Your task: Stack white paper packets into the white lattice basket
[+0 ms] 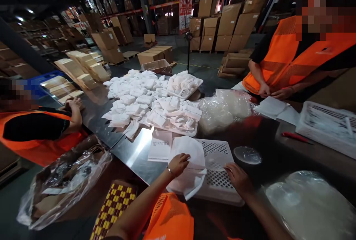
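My left hand (pixel 179 165) pinches a white non-woven bag (pixel 191 151) with its fingers closed. The bag lies over the left part of an upturned-looking white plastic basket (pixel 219 192) with a lattice surface. Over the lattice, my right hand (pixel 238 179) has its fingertips closed at the edge of a clear round disc (pixel 217 161). Left of the bag lies a flat white pouch with printing (pixel 160 146). Another clear round disc (pixel 247 155) rests on the dark table just right of the basket.
Piles of folded white packets (pixel 133 95) and a filled tray (pixel 174 121) lie ahead. Clear discs in plastic (pixel 308 203) sit at right, near a red-handled tool (pixel 297 137) and white crate (pixel 328 127). Two co-workers in orange vests stand left and right. A lined box (pixel 66 184) stands left.
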Action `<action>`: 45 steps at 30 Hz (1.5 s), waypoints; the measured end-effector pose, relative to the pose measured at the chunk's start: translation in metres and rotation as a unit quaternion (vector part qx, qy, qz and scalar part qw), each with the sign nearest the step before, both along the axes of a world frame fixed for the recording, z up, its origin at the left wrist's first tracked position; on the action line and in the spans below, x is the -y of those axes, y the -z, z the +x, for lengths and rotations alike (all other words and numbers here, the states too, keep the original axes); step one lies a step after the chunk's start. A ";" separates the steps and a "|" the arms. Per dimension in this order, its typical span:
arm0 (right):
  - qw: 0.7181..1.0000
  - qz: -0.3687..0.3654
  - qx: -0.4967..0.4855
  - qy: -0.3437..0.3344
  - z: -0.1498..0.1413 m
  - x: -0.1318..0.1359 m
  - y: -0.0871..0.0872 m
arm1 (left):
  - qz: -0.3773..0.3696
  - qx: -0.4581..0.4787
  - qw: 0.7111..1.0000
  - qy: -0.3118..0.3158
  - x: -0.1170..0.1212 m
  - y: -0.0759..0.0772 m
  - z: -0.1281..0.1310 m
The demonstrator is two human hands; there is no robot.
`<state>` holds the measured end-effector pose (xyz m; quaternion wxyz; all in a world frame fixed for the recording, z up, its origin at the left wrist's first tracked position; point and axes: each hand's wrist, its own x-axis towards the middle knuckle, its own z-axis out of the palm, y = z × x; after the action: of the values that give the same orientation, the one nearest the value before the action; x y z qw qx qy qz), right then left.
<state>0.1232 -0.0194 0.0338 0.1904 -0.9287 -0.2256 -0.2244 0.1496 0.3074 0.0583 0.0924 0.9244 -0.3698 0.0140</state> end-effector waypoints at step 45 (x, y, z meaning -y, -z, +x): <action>0.965 0.191 -0.116 -0.137 -0.004 -0.067 -0.022 | 0.052 0.023 0.997 -0.049 0.021 -0.006 -0.022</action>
<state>0.1188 0.0472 0.0554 0.4178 -0.8551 -0.2797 -0.1263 0.1279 0.2861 0.0640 0.0353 0.9444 -0.3264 0.0206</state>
